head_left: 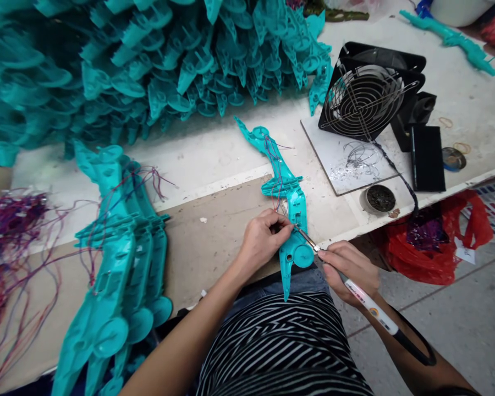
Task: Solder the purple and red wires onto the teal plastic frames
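A teal plastic shell (297,201) lies lengthwise in front of me, its narrow lower end over the table edge near my lap. Thin red and blue wires (275,157) run along its inside down to my left hand (264,237). That hand is pinched closed on the wires above the shell's middle; the fingertips partly hide them. My right hand (350,270) grips a soldering iron (365,300) with a white and black handle. The iron's metal tip reaches the shell right beside my left fingertips; whether it touches a wire, I cannot tell.
Stacked teal shells (119,236) with wires stand at left, beside a wire bundle (14,231). A large pile of shells (157,60) fills the back. At right are a black fan (361,102), a white board (334,165), a small tin (378,199), a phone (428,158) and a red bag (429,258).
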Motion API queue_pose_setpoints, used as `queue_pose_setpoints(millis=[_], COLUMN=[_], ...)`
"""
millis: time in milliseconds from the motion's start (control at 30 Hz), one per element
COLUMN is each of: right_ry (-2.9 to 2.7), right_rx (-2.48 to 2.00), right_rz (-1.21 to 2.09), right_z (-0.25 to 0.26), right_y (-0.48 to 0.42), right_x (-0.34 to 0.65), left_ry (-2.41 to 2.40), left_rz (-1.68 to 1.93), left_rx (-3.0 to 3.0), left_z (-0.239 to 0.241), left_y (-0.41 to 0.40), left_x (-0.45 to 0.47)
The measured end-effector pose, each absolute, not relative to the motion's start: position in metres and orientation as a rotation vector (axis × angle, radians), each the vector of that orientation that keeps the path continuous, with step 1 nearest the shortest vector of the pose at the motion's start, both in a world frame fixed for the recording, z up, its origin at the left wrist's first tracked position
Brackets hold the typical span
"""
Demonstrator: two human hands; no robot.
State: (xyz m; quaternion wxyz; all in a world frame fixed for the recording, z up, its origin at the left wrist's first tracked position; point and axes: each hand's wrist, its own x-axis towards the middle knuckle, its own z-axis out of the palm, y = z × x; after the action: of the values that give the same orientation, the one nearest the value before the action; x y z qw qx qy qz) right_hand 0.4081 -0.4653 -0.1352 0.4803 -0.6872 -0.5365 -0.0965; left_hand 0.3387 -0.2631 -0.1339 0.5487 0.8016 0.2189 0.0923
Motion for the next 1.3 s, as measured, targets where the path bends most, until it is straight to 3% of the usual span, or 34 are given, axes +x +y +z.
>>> queue_pose_setpoints(millis=[1300], right_ry=[-1.256], right_rx=[-1.684], right_rz=[-0.228], right_z=[-0.1384], right_y=[-0.4721], right_x=[0.4096], left_ry=[0.539], left_rz=[0.200], left_rx=[1.910], left_z=[-0.1301], left_y=[-0.2659], left_x=[0.3385])
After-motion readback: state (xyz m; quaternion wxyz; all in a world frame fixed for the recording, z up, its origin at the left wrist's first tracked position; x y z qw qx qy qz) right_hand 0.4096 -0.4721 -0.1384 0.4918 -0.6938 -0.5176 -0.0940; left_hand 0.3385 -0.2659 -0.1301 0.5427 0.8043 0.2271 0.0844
